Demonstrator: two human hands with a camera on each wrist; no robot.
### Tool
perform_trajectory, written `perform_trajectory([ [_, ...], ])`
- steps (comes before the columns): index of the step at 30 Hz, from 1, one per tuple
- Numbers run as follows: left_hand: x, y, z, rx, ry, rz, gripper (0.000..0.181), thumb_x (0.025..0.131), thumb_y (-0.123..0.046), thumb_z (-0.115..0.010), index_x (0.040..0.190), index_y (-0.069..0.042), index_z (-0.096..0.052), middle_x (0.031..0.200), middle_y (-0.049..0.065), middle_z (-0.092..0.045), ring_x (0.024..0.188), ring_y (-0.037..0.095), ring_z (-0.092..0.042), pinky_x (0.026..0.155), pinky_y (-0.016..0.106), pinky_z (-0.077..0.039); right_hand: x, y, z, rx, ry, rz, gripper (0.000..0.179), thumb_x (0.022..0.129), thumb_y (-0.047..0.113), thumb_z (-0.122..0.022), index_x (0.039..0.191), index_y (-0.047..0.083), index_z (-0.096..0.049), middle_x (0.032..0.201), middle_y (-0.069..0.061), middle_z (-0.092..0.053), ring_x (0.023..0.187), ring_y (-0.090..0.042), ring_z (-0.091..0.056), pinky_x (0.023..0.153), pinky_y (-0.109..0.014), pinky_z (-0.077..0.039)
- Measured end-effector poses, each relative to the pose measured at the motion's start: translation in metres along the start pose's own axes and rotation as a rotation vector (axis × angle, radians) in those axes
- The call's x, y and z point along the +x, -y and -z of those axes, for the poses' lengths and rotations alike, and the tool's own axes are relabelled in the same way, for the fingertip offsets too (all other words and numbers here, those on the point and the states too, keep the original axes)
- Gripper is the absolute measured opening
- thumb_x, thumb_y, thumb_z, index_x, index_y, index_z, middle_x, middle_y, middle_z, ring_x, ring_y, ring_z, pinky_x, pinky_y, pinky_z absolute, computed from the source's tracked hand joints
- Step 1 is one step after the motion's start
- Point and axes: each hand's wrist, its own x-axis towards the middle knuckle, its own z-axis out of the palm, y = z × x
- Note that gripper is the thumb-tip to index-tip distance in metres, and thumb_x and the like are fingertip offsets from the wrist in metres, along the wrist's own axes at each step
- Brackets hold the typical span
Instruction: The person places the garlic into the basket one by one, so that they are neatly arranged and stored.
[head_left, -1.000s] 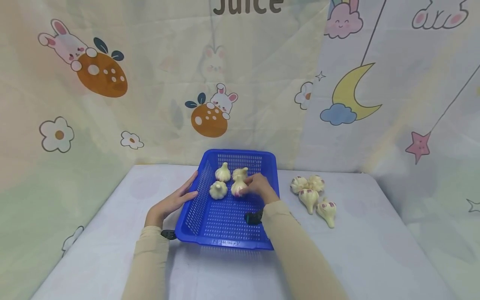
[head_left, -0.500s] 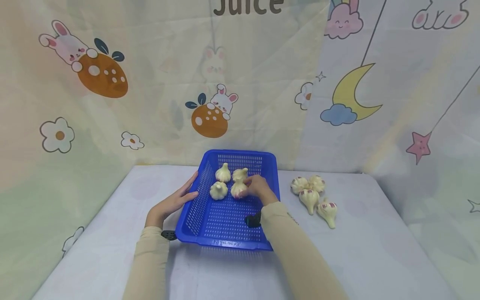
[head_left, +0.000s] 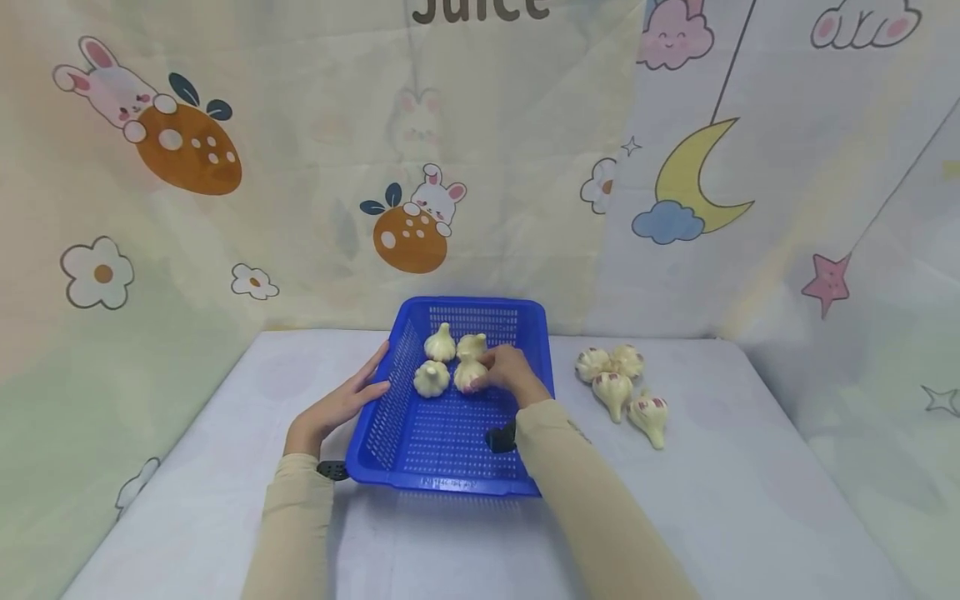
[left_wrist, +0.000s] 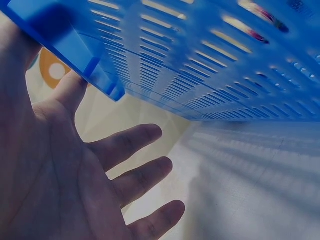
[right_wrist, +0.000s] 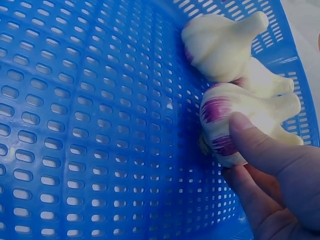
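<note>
A blue slotted plastic basket stands on the white table, with several garlic bulbs toward its back. My left hand touches the basket's left rim with thumb and index finger. In the left wrist view, its other fingers spread straight below the rim. Inside the basket, my right hand pinches the front right garlic bulb between thumb and fingers. That bulb has purple streaks and leans close against its neighbours in the right wrist view. Another bulb sits to its left, and one more stands behind with its stem up.
Several more garlic bulbs lie in a loose group on the table, right of the basket. A cloth backdrop with cartoon prints hangs behind the table.
The head view has shifted slightly, so the scene sits a little further left. My right hand stays on the same garlic bulb, and my left hand stays at the rim.
</note>
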Motion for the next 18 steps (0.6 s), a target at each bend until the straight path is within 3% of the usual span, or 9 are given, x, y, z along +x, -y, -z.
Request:
perform_trajectory([
  [7,-0.0008,-0.0024,-0.0002,0.004,0.006,-0.022,0.067,0.099,-0.038,-0.044,0.15,-0.046,0.0,0.162,0.005,0.001,0.148,0.037,-0.002,0.111,0.069,-0.003,0.0026,-0.0007,0.0005,-0.011,0.011,-0.02,0.053,0.073,0.026,-0.082,0.122,0.011,-0.066,0.121,-0.008,-0.067,0.12,-0.028,-0.056,0.104,-0.041,-0.042],
  [18,0.0013,0.0025,0.0004,0.021,-0.008,-0.006,0.066,0.099,-0.041,-0.044,0.147,-0.052,-0.001,0.162,0.004,0.0,0.147,0.038,-0.003,0.109,0.071,-0.004,0.004,-0.0015,-0.0023,-0.009,0.01,-0.012,0.051,0.073,0.026,-0.082,0.119,0.01,-0.067,0.118,-0.009,-0.068,0.115,-0.028,-0.059,0.1,-0.04,-0.046],
])
